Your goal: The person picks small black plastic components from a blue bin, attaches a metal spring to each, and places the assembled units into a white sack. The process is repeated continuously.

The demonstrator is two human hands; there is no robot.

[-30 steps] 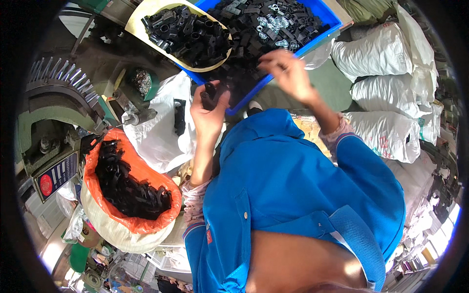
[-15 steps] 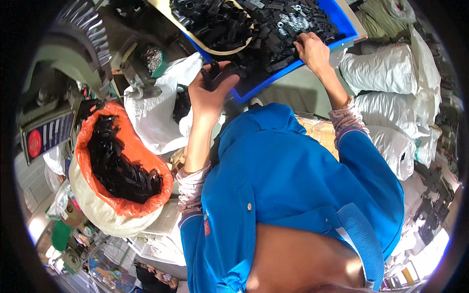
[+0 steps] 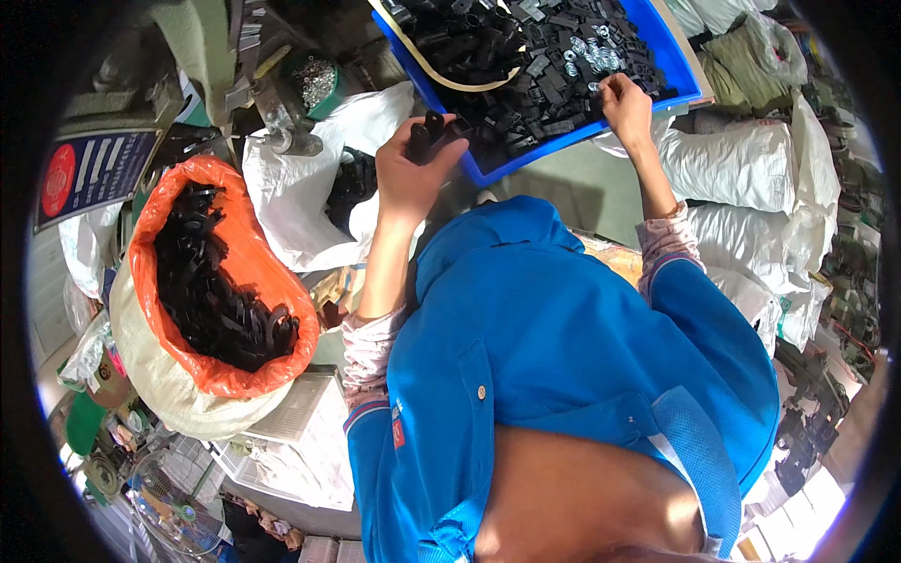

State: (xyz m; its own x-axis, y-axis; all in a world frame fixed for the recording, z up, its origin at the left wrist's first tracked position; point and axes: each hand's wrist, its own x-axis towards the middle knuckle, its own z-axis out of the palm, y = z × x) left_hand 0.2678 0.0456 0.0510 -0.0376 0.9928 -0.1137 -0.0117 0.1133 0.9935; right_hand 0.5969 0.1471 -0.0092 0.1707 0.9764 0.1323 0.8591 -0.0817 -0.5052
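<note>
My left hand point(image 3: 410, 178) is closed round a black plastic part point(image 3: 428, 139) with a knobbed end, held just off the near left corner of a blue tray point(image 3: 549, 144). My right hand point(image 3: 627, 111) reaches over the tray's right side with thumb and fingers pinched together. Beside those fingertips lies a small heap of shiny metal rings point(image 3: 598, 58); what the pinch holds is too small to make out. Many small black plastic pieces point(image 3: 554, 89) cover the tray's bottom. A cream-rimmed container point(image 3: 483, 86) of larger black parts rests over the tray's left part.
To my left stands an orange-lined sack point(image 3: 282, 253) full of black parts. Between it and the tray is a white sack point(image 3: 291, 206) with more black pieces. A green container point(image 3: 324, 89) of small metal bits sits behind. Stuffed white sacks point(image 3: 732, 164) are piled at right.
The view has shifted, so the tray appears farther right and the orange-lined sack farther left. Both hands keep nearly the same places by the tray, the left still gripping its black part.
</note>
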